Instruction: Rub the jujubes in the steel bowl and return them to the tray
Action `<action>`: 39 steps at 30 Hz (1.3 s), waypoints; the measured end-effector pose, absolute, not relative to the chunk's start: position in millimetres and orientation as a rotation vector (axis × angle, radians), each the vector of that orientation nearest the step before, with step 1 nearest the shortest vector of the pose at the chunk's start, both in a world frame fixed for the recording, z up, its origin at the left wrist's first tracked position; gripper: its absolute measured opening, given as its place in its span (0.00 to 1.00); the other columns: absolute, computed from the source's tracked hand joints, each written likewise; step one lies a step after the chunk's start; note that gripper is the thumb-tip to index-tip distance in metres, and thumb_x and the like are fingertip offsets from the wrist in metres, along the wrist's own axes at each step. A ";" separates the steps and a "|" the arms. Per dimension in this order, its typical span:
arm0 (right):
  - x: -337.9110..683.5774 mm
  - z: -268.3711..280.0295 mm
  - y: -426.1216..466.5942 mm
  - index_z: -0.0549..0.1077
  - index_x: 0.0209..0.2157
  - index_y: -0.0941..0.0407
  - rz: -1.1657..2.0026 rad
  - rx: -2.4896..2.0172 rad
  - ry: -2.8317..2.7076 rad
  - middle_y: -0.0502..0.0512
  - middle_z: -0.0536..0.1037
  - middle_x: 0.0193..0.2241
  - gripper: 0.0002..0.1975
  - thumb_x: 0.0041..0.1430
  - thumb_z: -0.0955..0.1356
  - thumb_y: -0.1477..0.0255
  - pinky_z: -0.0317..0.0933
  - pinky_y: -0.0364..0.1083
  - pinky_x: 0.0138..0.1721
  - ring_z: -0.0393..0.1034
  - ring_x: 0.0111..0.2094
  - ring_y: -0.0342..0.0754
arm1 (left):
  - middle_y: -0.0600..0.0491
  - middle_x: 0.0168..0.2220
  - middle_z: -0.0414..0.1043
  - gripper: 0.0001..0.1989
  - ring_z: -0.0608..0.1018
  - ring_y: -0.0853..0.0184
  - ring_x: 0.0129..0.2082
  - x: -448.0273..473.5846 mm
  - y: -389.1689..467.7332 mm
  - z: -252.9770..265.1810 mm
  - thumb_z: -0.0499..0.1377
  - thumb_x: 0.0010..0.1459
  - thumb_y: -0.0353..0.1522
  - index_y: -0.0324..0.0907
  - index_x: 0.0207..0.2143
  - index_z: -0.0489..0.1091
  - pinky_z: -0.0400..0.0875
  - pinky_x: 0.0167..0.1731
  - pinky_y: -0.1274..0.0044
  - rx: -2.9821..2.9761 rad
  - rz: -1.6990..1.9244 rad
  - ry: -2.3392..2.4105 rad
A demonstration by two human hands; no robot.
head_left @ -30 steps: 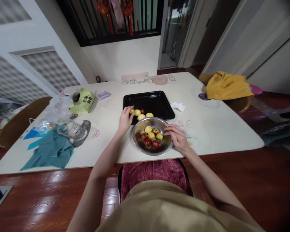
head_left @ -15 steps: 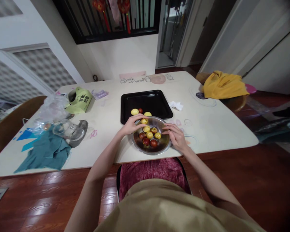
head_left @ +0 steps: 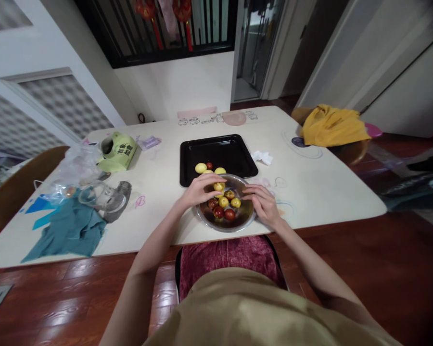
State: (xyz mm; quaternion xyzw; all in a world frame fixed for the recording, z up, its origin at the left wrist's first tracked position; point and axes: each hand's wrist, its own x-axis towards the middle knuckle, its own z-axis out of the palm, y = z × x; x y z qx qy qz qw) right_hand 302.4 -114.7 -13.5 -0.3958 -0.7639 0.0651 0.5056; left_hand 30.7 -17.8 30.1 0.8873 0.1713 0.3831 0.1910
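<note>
A shiny metal bowl (head_left: 226, 227) stands at the table's near edge, holding several small round fruits, some yellow, some dark red. My left hand (head_left: 199, 190) reaches over the bowl's upper left rim, its thumb and fingers closed around a yellow fruit with brownish patches (head_left: 219, 186). My right hand (head_left: 262, 203) is at the bowl's right rim, fingers bent over it. Directly behind the bowl is a black baking tray (head_left: 220, 150), partly covered by the bowl and my left hand. Yellow fruits (head_left: 201, 167) and a small red one (head_left: 210, 166) lie in its near left part.
Crumpled white tissue (head_left: 262, 157) lies right of the tray. To the left are a green visor (head_left: 120, 151), clear plastic bags (head_left: 77, 163), a clear container (head_left: 108, 197) and a teal cloth (head_left: 70, 230). Yellow fabric (head_left: 334, 126) drapes over a chair at the far right.
My left hand has shifted slightly right and down over the bowl with the yellow fruit in it. Another yellow fruit in the tray now shows above that hand. My right hand stays at the rim.
</note>
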 end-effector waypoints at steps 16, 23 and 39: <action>239.4 17.0 -132.0 0.76 0.53 0.50 0.203 -1.141 -1.658 0.59 0.84 0.46 0.19 0.64 0.75 0.58 0.76 0.57 0.51 0.81 0.46 0.58 | 0.47 0.57 0.79 0.19 0.83 0.63 0.56 38.4 -47.6 29.7 0.61 0.71 0.33 0.50 0.63 0.73 0.79 0.59 0.69 2.647 1.184 0.292; 240.1 23.7 -130.7 0.75 0.50 0.52 0.251 -1.160 -1.668 0.58 0.84 0.44 0.14 0.64 0.73 0.67 0.78 0.53 0.47 0.82 0.42 0.55 | 0.46 0.57 0.78 0.18 0.82 0.62 0.57 37.6 -47.7 32.9 0.60 0.72 0.35 0.49 0.62 0.74 0.80 0.57 0.69 2.653 1.113 0.312; 286.4 39.7 -138.8 0.81 0.47 0.53 0.514 -1.245 -2.181 0.57 0.83 0.41 0.14 0.59 0.75 0.77 0.77 0.53 0.46 0.82 0.41 0.55 | 0.47 0.46 0.85 0.09 0.85 0.59 0.53 34.4 -27.2 26.0 0.61 0.70 0.33 0.44 0.44 0.83 0.80 0.56 0.65 2.441 0.888 0.428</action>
